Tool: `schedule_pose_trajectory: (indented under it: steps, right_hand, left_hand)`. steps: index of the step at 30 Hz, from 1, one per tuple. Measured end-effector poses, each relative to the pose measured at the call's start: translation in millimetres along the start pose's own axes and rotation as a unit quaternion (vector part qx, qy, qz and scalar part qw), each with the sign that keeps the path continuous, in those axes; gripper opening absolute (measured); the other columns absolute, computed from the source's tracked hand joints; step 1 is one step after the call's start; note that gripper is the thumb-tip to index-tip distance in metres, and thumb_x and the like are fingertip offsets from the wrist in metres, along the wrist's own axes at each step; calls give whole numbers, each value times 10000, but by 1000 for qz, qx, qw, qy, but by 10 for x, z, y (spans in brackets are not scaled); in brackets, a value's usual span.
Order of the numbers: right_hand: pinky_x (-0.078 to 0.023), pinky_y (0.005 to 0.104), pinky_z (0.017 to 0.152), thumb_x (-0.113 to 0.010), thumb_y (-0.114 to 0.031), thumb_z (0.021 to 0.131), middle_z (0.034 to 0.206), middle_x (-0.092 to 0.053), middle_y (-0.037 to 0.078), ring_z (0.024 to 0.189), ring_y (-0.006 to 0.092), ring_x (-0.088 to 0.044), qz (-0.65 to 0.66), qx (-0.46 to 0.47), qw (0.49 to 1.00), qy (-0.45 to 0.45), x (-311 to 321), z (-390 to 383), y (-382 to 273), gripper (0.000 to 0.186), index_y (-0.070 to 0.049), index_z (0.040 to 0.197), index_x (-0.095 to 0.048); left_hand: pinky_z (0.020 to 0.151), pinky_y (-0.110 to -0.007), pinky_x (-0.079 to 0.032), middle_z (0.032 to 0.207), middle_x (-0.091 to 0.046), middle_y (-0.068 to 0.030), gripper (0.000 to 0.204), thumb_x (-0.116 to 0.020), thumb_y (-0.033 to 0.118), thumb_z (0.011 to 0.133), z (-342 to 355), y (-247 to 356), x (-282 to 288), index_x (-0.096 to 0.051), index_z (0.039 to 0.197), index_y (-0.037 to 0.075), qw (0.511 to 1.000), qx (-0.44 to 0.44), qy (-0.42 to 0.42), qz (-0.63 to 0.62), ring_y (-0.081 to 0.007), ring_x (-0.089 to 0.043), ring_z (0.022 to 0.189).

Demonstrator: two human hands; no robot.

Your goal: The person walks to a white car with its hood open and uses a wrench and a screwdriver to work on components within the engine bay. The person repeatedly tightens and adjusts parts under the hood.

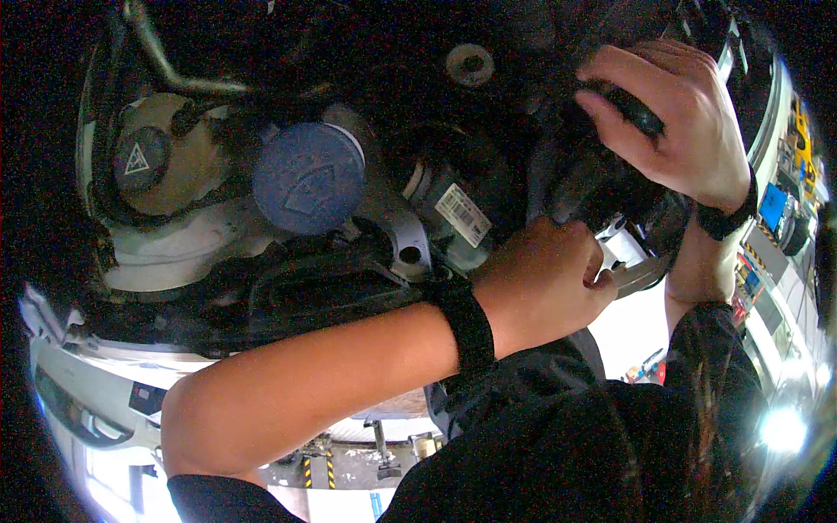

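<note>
My left hand (549, 275) is at the lower middle of an open engine bay, fingers curled against dark parts; what they grip is hidden. Higher on the right, my right hand (663, 122) curls round a dark rounded part (636, 112) that I cannot name. Left of my left hand are a label-bearing component (449, 209) and a pale metal bracket (410, 231). A blue fluid cap (307, 181) with a windscreen symbol and a dark reservoir cap (144, 161) with a warning triangle sit further left. Both wrists wear black bands.
The bay's front edge (174, 340) runs below the engine parts, with a pale body panel (78, 401) at lower left. At right, beyond the car, workshop equipment includes a blue object (774, 205) and a yellow frame (802, 139). Yellow-black striped markings (318, 466) show on the floor.
</note>
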State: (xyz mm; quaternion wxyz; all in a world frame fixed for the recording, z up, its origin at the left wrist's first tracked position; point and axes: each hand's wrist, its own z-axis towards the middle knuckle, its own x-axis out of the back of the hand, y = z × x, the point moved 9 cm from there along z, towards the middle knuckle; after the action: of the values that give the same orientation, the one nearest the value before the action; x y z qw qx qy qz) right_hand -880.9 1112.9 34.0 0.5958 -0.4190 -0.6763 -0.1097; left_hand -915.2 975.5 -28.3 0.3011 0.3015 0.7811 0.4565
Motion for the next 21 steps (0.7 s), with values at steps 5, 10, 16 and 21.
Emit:
schedule_pose_trajectory:
  steps: [5, 10, 16, 21]
  right_hand:
    - [-541, 455, 836, -754, -128, 772, 997, -702, 194, 954, 424, -670, 8, 73, 997, 36, 37, -27, -91, 333, -19, 1080, -693]
    - [-520, 470, 868, -730, -149, 728, 1031, -673, 201, 968, 441, -637, 29, -34, 999, -30, -88, -30, 118, 374, -19, 1073, -669]
    - [-512, 467, 827, -736, -166, 796, 974, -650, 186, 894, 429, -619, 41, 69, 997, 9, 51, -41, -35, 261, 1, 970, -637]
    - [-506, 475, 802, -699, -89, 747, 949, -641, 191, 881, 441, -613, 15, 51, 999, 6, -4, -19, 19, 223, -3, 946, -642]
  left_hand:
    - [629, -510, -519, 651, -642, -240, 368, -682, 298, 872, -2, -8, -8, -667, 652, 4, 1000, -3, -2, 7, -437, -674, 645]
    - [610, -512, -501, 640, -628, -238, 369, -678, 298, 872, 2, -11, -25, -662, 648, 5, 1000, 0, -5, 3, -439, -655, 621]
    - [601, -512, -491, 637, -622, -234, 381, -679, 309, 865, -3, -22, -27, -647, 637, 5, 1000, 10, -9, 2, -444, -645, 620]
    - [601, -510, -491, 638, -625, -232, 386, -681, 315, 865, -11, 1, 7, -644, 634, 7, 1000, 1, 6, 4, -441, -646, 622]
